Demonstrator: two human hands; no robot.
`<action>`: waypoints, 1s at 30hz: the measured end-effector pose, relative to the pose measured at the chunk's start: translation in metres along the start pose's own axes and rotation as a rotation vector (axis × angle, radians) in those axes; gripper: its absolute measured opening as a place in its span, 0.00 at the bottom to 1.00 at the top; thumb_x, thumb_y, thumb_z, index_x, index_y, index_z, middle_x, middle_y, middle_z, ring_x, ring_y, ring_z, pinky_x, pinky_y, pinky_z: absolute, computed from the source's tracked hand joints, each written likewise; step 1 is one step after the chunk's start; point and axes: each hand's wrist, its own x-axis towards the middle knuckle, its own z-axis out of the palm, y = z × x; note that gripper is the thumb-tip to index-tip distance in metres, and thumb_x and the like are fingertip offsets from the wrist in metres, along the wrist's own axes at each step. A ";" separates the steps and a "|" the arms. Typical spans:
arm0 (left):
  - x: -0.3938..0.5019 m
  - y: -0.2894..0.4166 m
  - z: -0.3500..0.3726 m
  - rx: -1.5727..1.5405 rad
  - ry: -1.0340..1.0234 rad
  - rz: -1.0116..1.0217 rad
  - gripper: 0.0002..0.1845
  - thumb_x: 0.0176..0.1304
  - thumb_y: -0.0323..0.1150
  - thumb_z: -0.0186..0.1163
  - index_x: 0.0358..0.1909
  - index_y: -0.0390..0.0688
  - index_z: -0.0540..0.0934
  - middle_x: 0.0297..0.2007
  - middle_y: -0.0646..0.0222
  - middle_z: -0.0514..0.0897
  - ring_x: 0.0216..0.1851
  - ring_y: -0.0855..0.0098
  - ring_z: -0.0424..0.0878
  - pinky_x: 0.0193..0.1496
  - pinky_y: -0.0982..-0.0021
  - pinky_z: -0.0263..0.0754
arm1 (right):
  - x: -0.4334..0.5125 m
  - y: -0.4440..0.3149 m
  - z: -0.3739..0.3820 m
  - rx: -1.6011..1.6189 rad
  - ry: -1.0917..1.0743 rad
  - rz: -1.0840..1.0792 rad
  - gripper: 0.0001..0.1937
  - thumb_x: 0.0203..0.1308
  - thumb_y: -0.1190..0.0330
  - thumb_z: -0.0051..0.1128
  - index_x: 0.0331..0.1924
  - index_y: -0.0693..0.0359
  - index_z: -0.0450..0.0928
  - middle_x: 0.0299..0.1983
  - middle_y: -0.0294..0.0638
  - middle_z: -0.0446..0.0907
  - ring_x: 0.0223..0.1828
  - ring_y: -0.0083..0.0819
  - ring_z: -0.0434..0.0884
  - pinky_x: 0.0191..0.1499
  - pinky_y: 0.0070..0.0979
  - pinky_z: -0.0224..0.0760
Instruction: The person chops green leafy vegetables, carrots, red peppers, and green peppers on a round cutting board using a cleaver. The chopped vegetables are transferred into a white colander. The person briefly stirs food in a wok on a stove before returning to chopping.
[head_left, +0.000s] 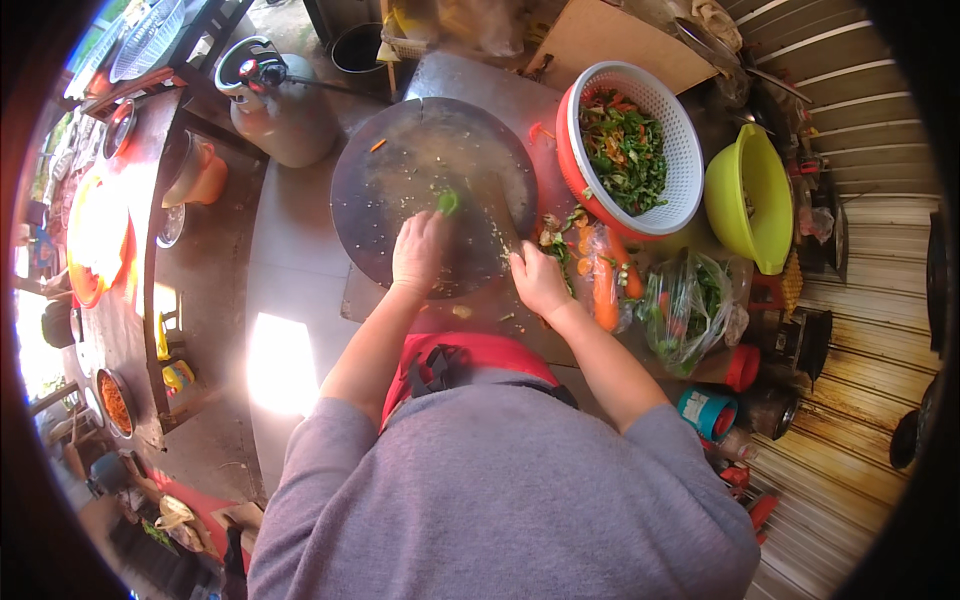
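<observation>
A large round chopping board (382, 180) lies in front of me, strewn with small pale bits and an orange sliver (378, 145). My left hand (419, 251) is over its lower middle, fingers bent down at a green vegetable piece (448, 202); whether they grip it is hidden by blur. My right hand (538, 277), at the board's right edge, is closed around the handle of a knife (495, 210), probably a cleaver, whose blurred blade points away over the board. To the right, a white colander (684, 172) in a red basin holds cut leafy greens with orange and red pieces.
Right of the board are carrots (604, 289), partly in clear plastic, a plastic bag of green vegetables (686, 307) and a lime-green basin (772, 202). A gas cylinder (289, 120) stands at the upper left, near a side table (135, 262) with basins and bowls.
</observation>
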 end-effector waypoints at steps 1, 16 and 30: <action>-0.003 -0.005 0.000 -0.006 -0.058 0.004 0.33 0.42 0.20 0.64 0.56 0.41 0.71 0.53 0.59 0.74 0.56 0.55 0.70 0.62 0.60 0.65 | 0.005 -0.004 0.001 -0.011 -0.014 -0.022 0.12 0.64 0.64 0.48 0.38 0.67 0.73 0.30 0.64 0.78 0.36 0.64 0.77 0.41 0.53 0.70; -0.017 0.005 -0.002 -0.037 -0.221 -0.021 0.25 0.56 0.30 0.61 0.57 0.38 0.73 0.50 0.59 0.72 0.53 0.55 0.70 0.59 0.61 0.67 | 0.046 -0.030 0.022 -0.179 -0.189 0.009 0.13 0.66 0.64 0.46 0.40 0.67 0.71 0.32 0.66 0.78 0.39 0.64 0.77 0.42 0.53 0.70; -0.024 -0.006 -0.005 0.017 -0.124 0.045 0.17 0.58 0.33 0.60 0.50 0.43 0.80 0.42 0.67 0.79 0.47 0.63 0.75 0.54 0.67 0.70 | 0.036 -0.039 0.026 -0.221 -0.252 0.027 0.13 0.67 0.64 0.44 0.40 0.67 0.73 0.33 0.65 0.80 0.39 0.63 0.79 0.45 0.52 0.71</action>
